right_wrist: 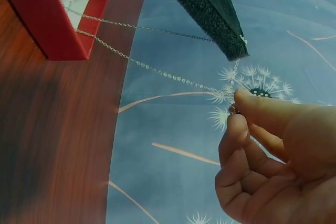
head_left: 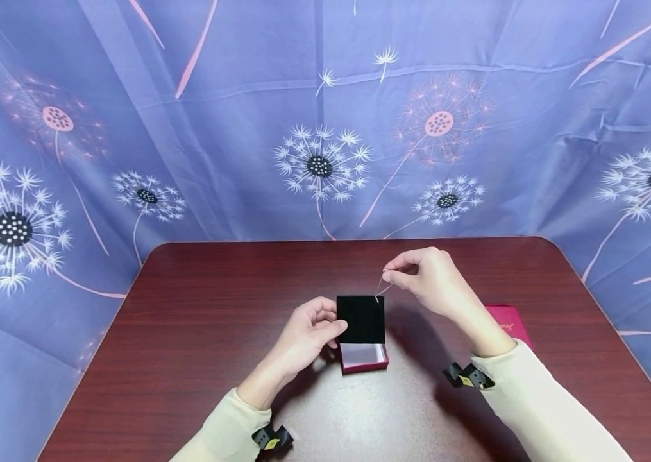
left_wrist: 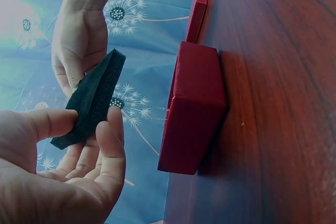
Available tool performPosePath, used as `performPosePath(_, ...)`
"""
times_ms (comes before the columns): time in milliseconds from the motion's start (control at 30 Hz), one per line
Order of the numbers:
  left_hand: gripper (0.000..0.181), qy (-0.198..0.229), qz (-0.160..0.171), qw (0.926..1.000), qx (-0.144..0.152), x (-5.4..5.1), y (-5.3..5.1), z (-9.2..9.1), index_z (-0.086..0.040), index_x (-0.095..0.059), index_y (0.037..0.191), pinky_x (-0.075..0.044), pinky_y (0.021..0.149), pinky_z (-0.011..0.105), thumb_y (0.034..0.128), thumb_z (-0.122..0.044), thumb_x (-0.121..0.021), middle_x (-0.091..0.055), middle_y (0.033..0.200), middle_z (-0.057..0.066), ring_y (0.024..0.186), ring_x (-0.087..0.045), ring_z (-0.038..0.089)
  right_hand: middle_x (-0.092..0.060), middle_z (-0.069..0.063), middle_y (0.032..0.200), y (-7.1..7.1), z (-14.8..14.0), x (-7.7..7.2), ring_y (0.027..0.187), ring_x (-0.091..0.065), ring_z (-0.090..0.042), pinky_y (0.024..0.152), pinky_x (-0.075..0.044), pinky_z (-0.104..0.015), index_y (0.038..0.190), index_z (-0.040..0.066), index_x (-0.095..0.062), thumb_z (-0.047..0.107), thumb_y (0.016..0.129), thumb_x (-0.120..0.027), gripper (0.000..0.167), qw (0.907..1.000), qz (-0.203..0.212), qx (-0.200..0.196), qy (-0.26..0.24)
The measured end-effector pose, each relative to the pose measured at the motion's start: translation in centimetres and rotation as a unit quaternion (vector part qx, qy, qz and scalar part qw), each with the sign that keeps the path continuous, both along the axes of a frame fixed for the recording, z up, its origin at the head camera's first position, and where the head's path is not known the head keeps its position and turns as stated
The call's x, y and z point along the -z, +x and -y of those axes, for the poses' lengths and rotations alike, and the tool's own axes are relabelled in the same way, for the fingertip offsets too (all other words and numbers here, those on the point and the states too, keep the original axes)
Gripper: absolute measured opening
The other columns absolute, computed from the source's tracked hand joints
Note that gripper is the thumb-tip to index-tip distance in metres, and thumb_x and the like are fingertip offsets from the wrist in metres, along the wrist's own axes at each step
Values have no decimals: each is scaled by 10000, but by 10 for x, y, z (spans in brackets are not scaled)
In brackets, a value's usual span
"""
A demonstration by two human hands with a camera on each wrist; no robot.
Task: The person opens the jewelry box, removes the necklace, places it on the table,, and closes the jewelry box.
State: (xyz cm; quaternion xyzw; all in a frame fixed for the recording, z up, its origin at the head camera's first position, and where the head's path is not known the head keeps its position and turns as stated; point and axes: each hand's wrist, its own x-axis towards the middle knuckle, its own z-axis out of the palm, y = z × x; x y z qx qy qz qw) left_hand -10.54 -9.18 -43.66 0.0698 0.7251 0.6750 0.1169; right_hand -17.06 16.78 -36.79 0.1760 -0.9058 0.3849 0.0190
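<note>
My left hand (head_left: 309, 330) holds a thin black foam pad (head_left: 361, 321) by its left side, thumb on one face and fingers behind. The pad is raised above a small open red box (head_left: 364, 368) with a white inside. To the upper right of the pad, my right hand (head_left: 435, 279) pinches a thin silver chain necklace (right_wrist: 173, 76) between thumb and index finger. Small shiny beads line one strand. In the right wrist view, two strands run down into the box, and a short length links the pad's edge to my fingertips.
A flat red piece with gold script, seemingly the box lid (head_left: 508, 321), lies on the brown table (head_left: 215, 276), partly behind my right forearm. A blue curtain (head_left: 233, 160) with dandelion prints hangs behind the table's far edge.
</note>
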Motion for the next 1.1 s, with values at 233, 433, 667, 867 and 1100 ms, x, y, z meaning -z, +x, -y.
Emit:
performPosePath(233,231,33,36,10000,-6,1,-1,1,40,-610,1146,-572,691,294,957,-42,-715,-651,982,66,680,-658,202,-770,82,845,0,-4,0,716,-692,-160,642,-560,-284,972,175,-849,174,902,-866,72,9998,105,145,-121)
performPosePath(433,236,43,43,10000,-5,2,-2,1,43,-605,1151,-567,687,283,959,-44,-711,-650,986,67,670,-648,172,-782,-1,820,0,-5,1,696,-710,-134,691,-529,-275,1043,149,-855,180,937,-837,112,9998,89,155,-12)
performPosePath(667,227,71,42,10000,-24,2,-2,0,46,-606,1141,-570,683,277,956,-34,-710,-647,980,67,689,-653,196,-800,-29,1002,0,-8,0,760,-752,-135,712,-516,-242,1128,95,-833,87,964,-789,171,10000,9,-46,-9)
performPosePath(867,219,59,84,9999,-34,2,-3,0,45,-609,1141,-571,682,272,955,-24,-701,-647,983,68,718,-659,223,-798,-15,1018,-1,-10,2,851,-731,-166,723,-528,-259,1122,104,-831,71,965,-776,169,10000,-4,-72,28)
performPosePath(1100,266,-44,29,10000,28,2,-1,0,60,-608,1171,-595,699,324,946,-35,-714,-657,997,78,716,-668,215,-782,45,930,-3,-11,8,841,-678,-149,757,-538,-297,1019,152,-838,100,949,-803,94,9999,-85,69,75)
